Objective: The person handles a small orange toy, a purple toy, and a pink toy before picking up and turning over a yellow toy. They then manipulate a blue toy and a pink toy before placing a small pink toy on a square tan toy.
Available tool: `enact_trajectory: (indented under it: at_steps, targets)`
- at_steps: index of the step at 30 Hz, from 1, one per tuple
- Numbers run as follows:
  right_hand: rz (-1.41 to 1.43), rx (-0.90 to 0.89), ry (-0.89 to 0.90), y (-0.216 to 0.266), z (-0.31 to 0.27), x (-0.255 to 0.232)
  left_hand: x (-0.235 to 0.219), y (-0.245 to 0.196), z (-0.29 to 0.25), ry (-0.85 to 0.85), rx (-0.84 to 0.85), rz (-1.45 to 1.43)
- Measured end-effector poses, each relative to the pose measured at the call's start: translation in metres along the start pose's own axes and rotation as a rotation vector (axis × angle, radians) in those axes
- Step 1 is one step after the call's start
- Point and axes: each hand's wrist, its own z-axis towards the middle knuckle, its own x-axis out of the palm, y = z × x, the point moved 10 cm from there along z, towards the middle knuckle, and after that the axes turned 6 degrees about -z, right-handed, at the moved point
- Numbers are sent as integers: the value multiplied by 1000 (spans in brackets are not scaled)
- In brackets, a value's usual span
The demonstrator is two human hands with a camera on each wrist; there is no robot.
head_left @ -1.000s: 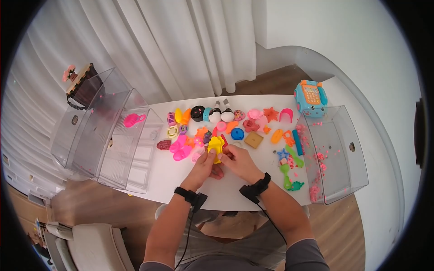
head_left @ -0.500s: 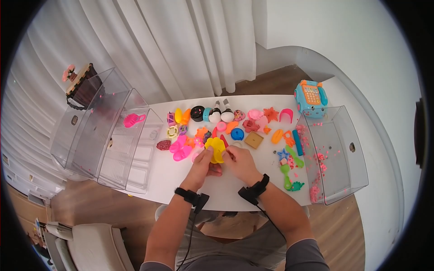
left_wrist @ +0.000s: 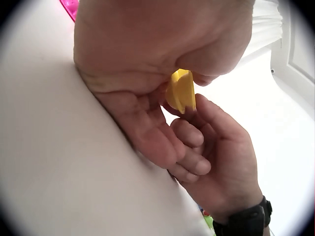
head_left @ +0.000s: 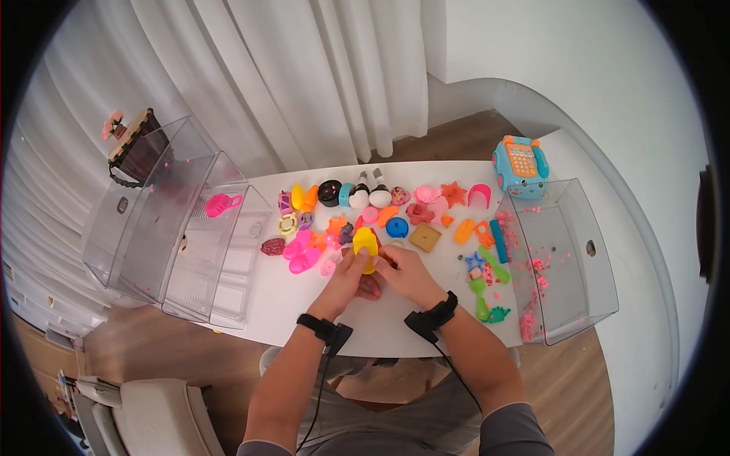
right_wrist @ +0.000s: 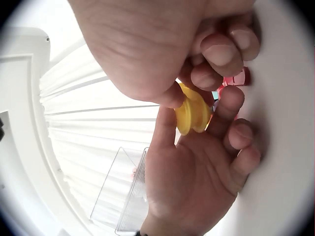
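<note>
Both hands hold a yellow plastic toy mould (head_left: 366, 242) with a wavy rim over the front middle of the white table (head_left: 380, 327). My left hand (head_left: 344, 283) grips it from the left, thumb lying across its face and fingers beneath. From the other side my right hand (head_left: 411, 275) pinches its edge between thumb and fingers. In the right wrist view the yellow mould (right_wrist: 192, 112) shows curved, lobed sides between the two thumbs. The left wrist view shows only a small part of the mould (left_wrist: 182, 91); the fingers hide the remainder.
Small coloured toys lie beyond the hands, including a blue round piece (head_left: 397, 227), a tan square (head_left: 425, 237) and pink shoes (head_left: 303, 257). Clear bins stand left (head_left: 160, 228) and right (head_left: 566, 258). A toy telephone (head_left: 522, 166) sits at the back right corner.
The yellow mould has been turned in the fingers: half a second ago its broad scalloped face showed, now it looks longer and narrower. Both hands stay at about the same spot.
</note>
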Motion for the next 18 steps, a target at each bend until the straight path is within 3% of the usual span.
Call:
enact_trajectory:
  at_steps: [2,10,12,13,15,18]
  targets:
    - [-11,15,-5,-1,0,1,-1,-3,0,-18,12,104]
    - [-65,15,-60,-5,0,-3,-6,-1,1,-25,47,87]
    - [-142,-36,-228,0,-2,-18,-7,-1,1,-20,50,77]
    - [-142,-37,-228,-1,-1,-19,-10,0,1,-39,46,67]
    - [-118,18,-336,-9,-2,-35,-11,-1,0,-58,42,58]
    - [104,15,-281,-9,2,-37,-14,-4,-1,-75,31,18]
